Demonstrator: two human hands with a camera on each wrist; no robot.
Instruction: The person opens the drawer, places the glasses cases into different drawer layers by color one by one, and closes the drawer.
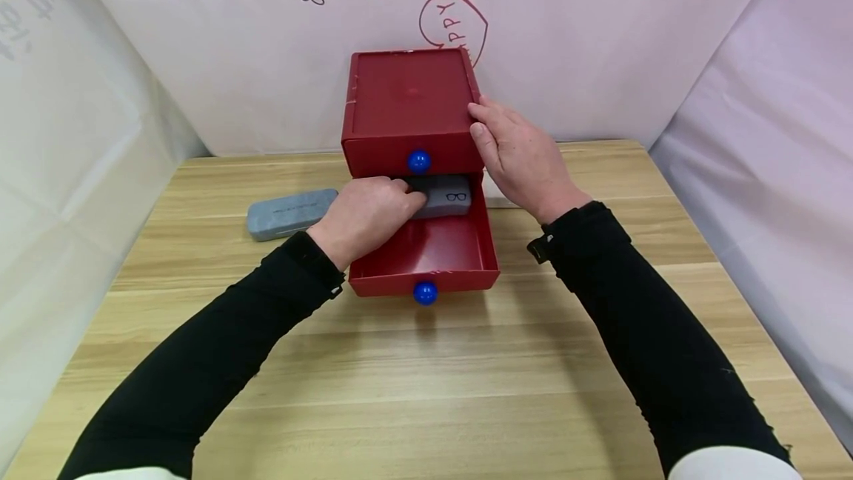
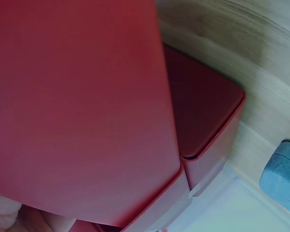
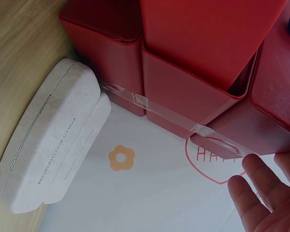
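A red drawer cabinet (image 1: 409,91) with round blue knobs stands at the back of the table, its middle drawer (image 1: 440,250) pulled out. My left hand (image 1: 369,213) reaches into this drawer from the left and grips a grey glasses case (image 1: 449,195) with a small glasses print. Part of the case is hidden by the fingers and the box above. My right hand (image 1: 523,158) rests its straight fingers against the cabinet's upper right edge. In the right wrist view its fingers (image 3: 268,183) show beside the top box.
A blue-grey glasses case (image 1: 289,213) lies on the wooden table (image 1: 413,391) left of the cabinet. To the right stand a white case (image 3: 53,130) with printed lettering and its apparent reflection or twin. A printed white cloth (image 1: 220,58) hangs behind and at both sides.
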